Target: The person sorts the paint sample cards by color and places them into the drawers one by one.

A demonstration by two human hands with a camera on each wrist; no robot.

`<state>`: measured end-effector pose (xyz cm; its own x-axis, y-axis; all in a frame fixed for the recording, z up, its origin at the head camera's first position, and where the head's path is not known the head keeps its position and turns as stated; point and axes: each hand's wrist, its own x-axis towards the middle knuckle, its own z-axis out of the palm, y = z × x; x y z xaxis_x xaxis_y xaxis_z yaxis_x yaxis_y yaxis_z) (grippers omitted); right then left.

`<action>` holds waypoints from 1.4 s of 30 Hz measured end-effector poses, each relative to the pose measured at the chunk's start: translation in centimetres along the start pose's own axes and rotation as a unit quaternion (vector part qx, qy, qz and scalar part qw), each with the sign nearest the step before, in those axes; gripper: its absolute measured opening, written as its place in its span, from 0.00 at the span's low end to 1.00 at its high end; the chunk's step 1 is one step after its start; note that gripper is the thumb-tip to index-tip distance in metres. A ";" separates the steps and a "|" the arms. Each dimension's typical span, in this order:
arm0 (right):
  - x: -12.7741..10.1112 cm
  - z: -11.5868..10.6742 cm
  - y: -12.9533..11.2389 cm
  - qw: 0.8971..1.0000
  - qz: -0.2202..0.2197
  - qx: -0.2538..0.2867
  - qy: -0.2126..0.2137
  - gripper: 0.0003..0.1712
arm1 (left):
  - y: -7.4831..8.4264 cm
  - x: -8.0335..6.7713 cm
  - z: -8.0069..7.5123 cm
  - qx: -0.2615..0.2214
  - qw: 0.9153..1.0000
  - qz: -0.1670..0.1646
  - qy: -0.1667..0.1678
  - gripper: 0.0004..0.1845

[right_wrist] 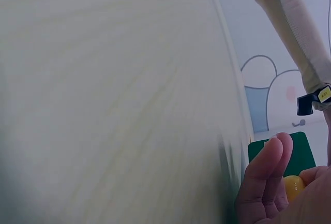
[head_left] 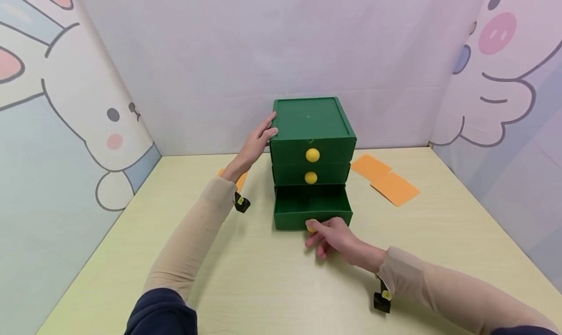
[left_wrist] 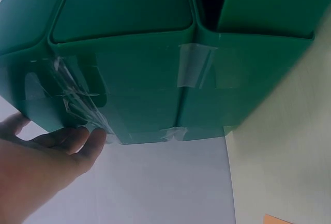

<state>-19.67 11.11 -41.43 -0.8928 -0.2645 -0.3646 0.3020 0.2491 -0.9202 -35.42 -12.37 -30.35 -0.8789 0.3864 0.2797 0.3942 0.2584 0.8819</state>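
Note:
A green three-drawer cabinet (head_left: 309, 119) stands on the table with its bottom drawer (head_left: 290, 221) pulled out; the inside that shows holds nothing. My right hand (head_left: 337, 236) pinches that drawer's yellow knob (head_left: 311, 226) between thumb and finger, the other fingers loosely bent below. The knob (right_wrist: 294, 187) also shows beside the fingers in the right wrist view. At the cabinet's upper left edge rests my left hand (head_left: 256, 142), fingers extended. Clear tape (left_wrist: 83, 100) runs over the cabinet's side in the left wrist view. Both upper drawers, with yellow knobs (head_left: 312, 155), are closed.
Two orange cards (head_left: 395, 188) lie right of the cabinet, partly overlapping. Another orange card (head_left: 241, 180) is partly hidden behind the left wrist. A pale wall (head_left: 285, 42) rises behind the table (head_left: 263, 281), with cartoon-printed panels at both sides.

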 end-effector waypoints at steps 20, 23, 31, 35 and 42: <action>-2.7 0.2 1.3 0.999 -0.005 -0.009 -0.050 0.29 | 0.1 -0.1 0.0 -0.005 1.000 0.002 -0.001 0.31; -2.9 0.3 1.4 0.999 -0.005 -0.010 -0.053 0.28 | 0.1 -0.2 0.0 -0.005 1.000 0.002 0.000 0.31; -3.2 0.2 1.4 0.998 -0.004 -0.020 -0.057 0.31 | 0.0 0.0 0.0 -0.006 1.000 0.006 0.000 0.31; -3.3 0.2 1.5 0.998 0.000 -0.020 -0.061 0.31 | -0.1 0.0 0.0 -0.009 1.000 0.007 0.000 0.31; -3.3 0.0 1.7 0.998 0.013 -0.024 -0.064 0.33 | 1.1 -0.6 0.0 -0.013 1.000 0.004 -0.007 0.32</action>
<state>-16.24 12.42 -41.82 -0.8339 -0.3737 -0.4061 0.3054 0.3004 -0.9036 -34.44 -12.30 -29.52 -0.8721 0.4007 0.2810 0.3935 0.2328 0.8894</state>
